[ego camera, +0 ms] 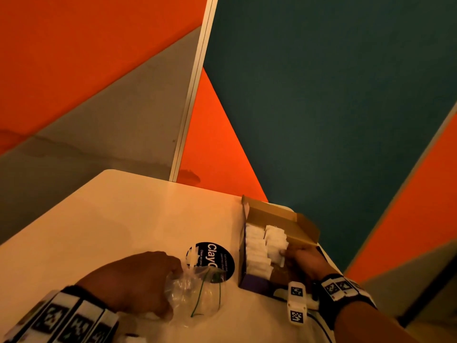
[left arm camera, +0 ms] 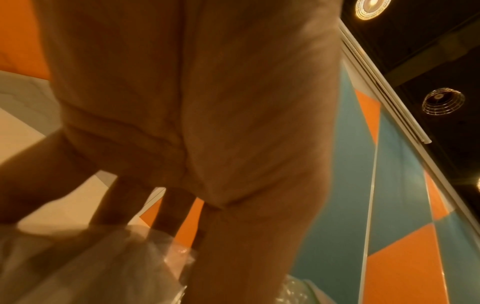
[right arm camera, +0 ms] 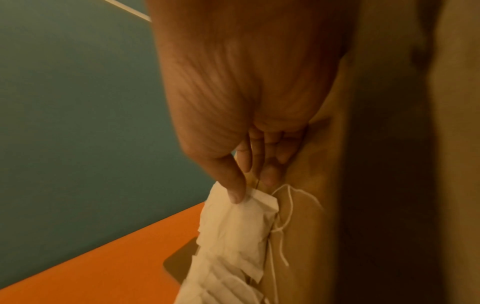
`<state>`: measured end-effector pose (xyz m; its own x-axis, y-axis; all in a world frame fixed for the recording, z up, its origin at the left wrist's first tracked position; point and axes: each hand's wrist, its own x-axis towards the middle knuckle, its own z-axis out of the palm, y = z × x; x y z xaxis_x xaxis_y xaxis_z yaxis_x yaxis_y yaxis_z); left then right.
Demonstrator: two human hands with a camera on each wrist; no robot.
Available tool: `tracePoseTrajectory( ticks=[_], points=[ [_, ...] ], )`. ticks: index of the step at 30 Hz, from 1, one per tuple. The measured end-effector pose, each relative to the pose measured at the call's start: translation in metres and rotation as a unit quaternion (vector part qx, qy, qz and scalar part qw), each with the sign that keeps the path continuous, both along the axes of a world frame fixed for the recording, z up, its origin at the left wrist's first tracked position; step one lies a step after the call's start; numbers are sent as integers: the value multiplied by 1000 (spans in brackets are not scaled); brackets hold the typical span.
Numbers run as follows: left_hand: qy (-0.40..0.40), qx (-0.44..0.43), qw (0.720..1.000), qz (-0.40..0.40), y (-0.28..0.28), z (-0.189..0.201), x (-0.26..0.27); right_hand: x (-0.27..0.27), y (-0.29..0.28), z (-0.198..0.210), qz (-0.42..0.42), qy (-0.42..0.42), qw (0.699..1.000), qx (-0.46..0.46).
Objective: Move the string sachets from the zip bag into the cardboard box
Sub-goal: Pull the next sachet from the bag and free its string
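An open cardboard box [ego camera: 282, 216] stands at the table's right edge, holding two rows of white string sachets [ego camera: 257, 251]. My right hand [ego camera: 300, 256] reaches into the box's right side. In the right wrist view its thumb and fingers pinch the top of a white sachet [right arm camera: 241, 218], whose string [right arm camera: 285, 205] dangles against the box wall. My left hand [ego camera: 138, 280] rests on the table and grips the crumpled clear zip bag [ego camera: 195, 293]. The bag [left arm camera: 145, 267] also shows in the left wrist view under the fingers. One white sachet [ego camera: 191, 258] pokes out near the bag's mouth.
A black round sticker [ego camera: 217, 258] with white lettering lies on the white table [ego camera: 123, 219] between bag and box. Orange, grey and teal wall panels [ego camera: 321, 95] rise behind the table. The box sits close to the table's right edge.
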<state>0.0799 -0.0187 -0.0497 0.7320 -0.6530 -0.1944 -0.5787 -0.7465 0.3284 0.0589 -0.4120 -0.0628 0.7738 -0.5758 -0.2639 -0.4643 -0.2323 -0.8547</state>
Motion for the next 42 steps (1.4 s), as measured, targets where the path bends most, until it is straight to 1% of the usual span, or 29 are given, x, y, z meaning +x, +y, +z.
tracePoseTrajectory(
  ticks=[4, 8, 11, 12, 14, 15, 16, 18, 19, 20, 21, 22, 23, 27, 32, 36, 40, 42],
  points=[
    [5, 4, 1000, 3, -1, 0, -1, -2, -4, 1, 29, 3, 999, -28],
    [8, 3, 1000, 8, -3, 6, -4, -4, -6, 4, 24, 0, 999, -44],
    [10, 8, 1000, 15, -4, 8, -5, -3, -19, 2, 9, -27, 998, -60],
    [14, 7, 1000, 17, -5, 7, -5, -4, -17, 6, 9, -47, 996, -80],
    [14, 7, 1000, 17, -4, 6, -4, -17, 17, 31, 36, -77, 983, -165],
    [15, 8, 1000, 17, -4, 5, -4, -26, 39, 42, 57, -92, 972, -208],
    [18, 11, 1000, 19, -3, 4, -4, -35, 64, 50, 97, -101, 963, -229],
    [18, 17, 999, 22, -3, 3, -3, -55, 116, 58, 235, -88, 936, -247],
    [16, 20, 999, 24, -3, 2, -3, -64, 138, 55, 311, -58, 909, -272],
    [14, 21, 999, 29, -3, 2, -3, -68, 155, 48, 372, -31, 869, -324],
    [9, 20, 999, 36, -2, 1, -3, -68, 168, 40, 414, -21, 830, -373],
    [2, 19, 999, 40, -2, 1, -3, -65, 178, 32, 434, -21, 808, -397],
    [-7, 20, 999, 41, -2, 1, -3, -60, 186, 26, 446, -20, 798, -405],
    [-14, 30, 999, 37, -1, -1, -1, -39, 195, 7, 460, 5, 783, -419],
    [-16, 22, 999, 40, 0, -1, 1, -32, 206, 8, 466, 5, 774, -428],
    [-17, 20, 999, 42, 0, 0, 0, -32, 208, 3, 456, -11, 774, -439],
    [-15, 18, 999, 41, 1, 1, 0, -36, 206, 1, 439, -23, 789, -429],
    [-15, 14, 999, 39, 2, 2, -1, -40, 207, 3, 439, -41, 786, -433]
  ],
)
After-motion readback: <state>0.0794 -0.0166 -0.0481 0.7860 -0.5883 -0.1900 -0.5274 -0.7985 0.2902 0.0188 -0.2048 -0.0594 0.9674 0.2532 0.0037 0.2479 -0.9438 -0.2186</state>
